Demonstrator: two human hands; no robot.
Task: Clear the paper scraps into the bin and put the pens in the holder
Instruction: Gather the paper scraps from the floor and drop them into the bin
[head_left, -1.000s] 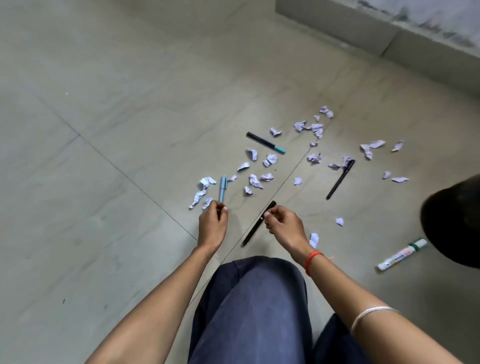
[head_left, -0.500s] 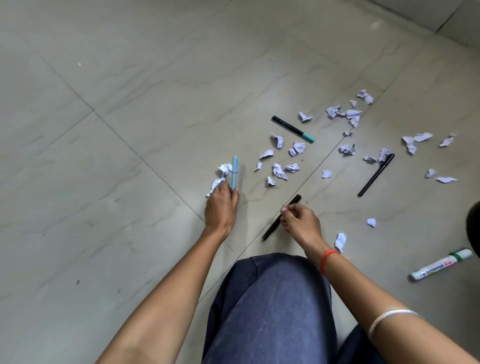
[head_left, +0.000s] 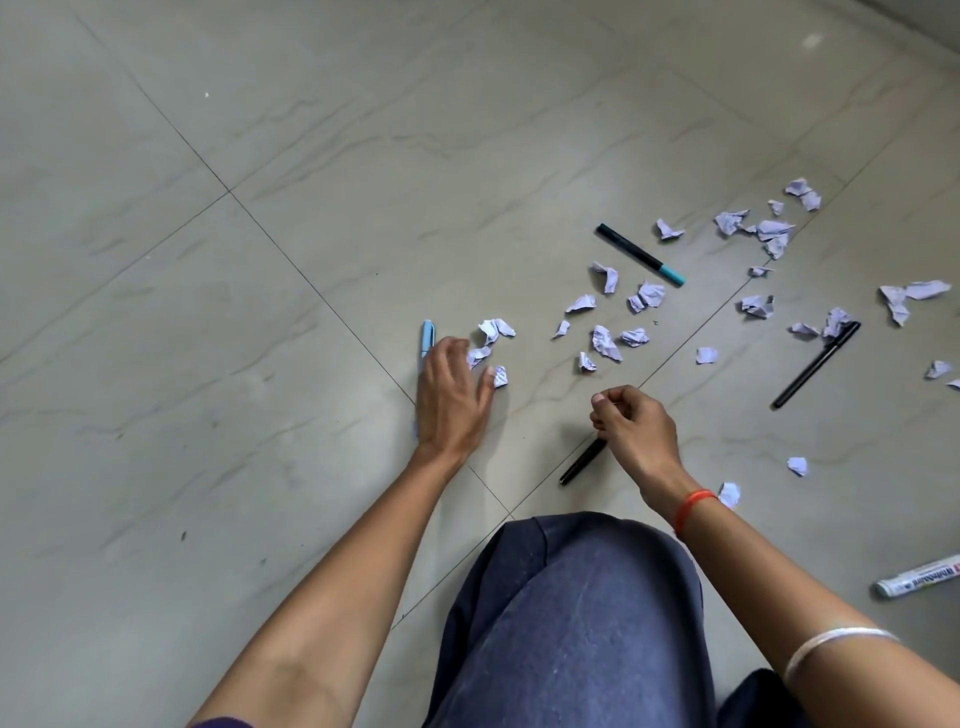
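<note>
I sit on a tiled floor. My left hand (head_left: 452, 395) lies palm down with fingers spread, its thumb touching a paper scrap (head_left: 500, 375). A light blue pen (head_left: 427, 338) lies flat on the floor along the hand's outer edge, partly hidden under it. My right hand (head_left: 631, 426) is closed on the upper end of a black pen (head_left: 582, 462), whose lower end touches the floor. Several crumpled white scraps (head_left: 605, 343) are scattered to the right. No bin or pen holder is in view.
A black pen with a teal cap (head_left: 639, 254) and another black pen (head_left: 815, 364) lie among the scraps. A white marker (head_left: 919, 582) lies at the right edge. My knee in blue cloth (head_left: 571, 613) fills the lower middle.
My left hand held the blue pen upright before. Now the pen lies flat and the fingers are spread towards the scraps. My right hand keeps the black pen. The view has swung left.
</note>
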